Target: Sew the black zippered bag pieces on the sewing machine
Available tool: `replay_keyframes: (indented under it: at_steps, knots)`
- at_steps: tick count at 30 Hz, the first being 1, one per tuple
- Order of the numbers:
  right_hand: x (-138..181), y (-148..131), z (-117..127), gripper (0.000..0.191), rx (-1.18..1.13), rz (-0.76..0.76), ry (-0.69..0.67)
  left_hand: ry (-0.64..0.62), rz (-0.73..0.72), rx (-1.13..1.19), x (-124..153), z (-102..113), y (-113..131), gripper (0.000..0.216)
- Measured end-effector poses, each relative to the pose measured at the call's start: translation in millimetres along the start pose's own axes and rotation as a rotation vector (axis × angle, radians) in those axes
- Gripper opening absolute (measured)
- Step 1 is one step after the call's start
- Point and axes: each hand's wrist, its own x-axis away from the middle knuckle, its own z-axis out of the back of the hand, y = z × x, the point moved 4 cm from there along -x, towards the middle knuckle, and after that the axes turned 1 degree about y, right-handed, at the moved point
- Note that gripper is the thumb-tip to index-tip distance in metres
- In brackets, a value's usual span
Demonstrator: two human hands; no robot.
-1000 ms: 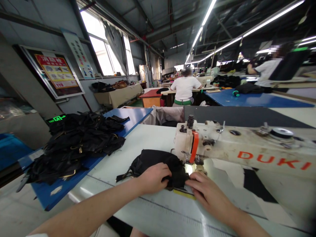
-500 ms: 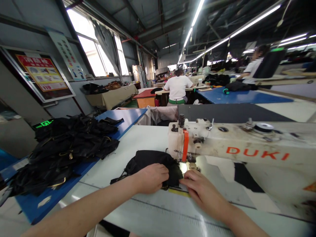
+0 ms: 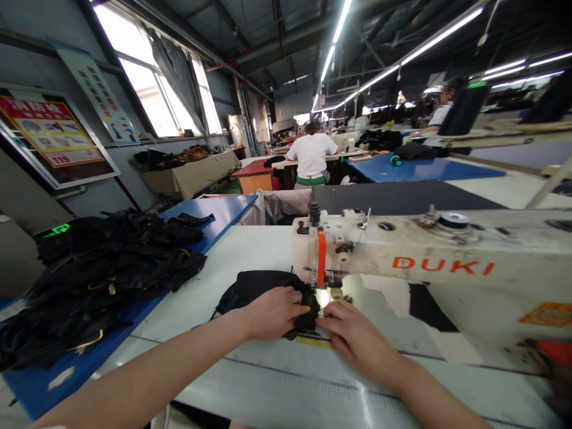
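Observation:
A black fabric piece (image 3: 254, 289) lies on the white sewing table (image 3: 250, 250) under the head of a white DUKI sewing machine (image 3: 402, 256). My left hand (image 3: 272, 311) rests on the fabric with its fingers curled over it, just left of the needle. On the right of the needle my right hand (image 3: 353, 336) presses flat on the fabric's edge, over a yellow strip (image 3: 313, 341). A small lamp lights the needle area between both hands.
A heap of black pieces with gold fittings (image 3: 98, 268) covers a blue side table (image 3: 210, 214) at my left. Ahead, a person in a white shirt (image 3: 311, 156) sits at another station; a second person (image 3: 435, 116) is farther right. Posters hang on the left wall.
The view has swung rightward, so everything sits further left in the frame. Both hands stay on the black fabric at the needle, which has fed slightly further under the machine head.

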Motion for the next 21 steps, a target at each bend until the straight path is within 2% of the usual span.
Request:
replay_keyframes:
  at_steps: [5, 9, 15, 21]
  knots:
    - [-0.2, -0.3, 0.4, 0.030, 0.000, 0.005, 0.010, 0.030, 0.026, 0.112, -3.2, -0.7, -2.9, 0.029]
    - [-0.7, 0.4, -0.3, 0.028, 0.005, -0.010, -0.002, 0.062, 0.049, 0.128, -8.2, 0.1, -4.4, 0.016]
    - [-0.3, 0.1, 0.1, 0.027, 0.004, -0.009, 0.008, 0.058, -0.026, 0.071, -17.5, 0.3, -0.4, 0.007]
    - [0.1, 0.4, -0.4, 0.028, 0.006, 0.004, 0.023, 0.045, -0.063, 0.077, -16.0, -10.6, 0.1, 0.027]
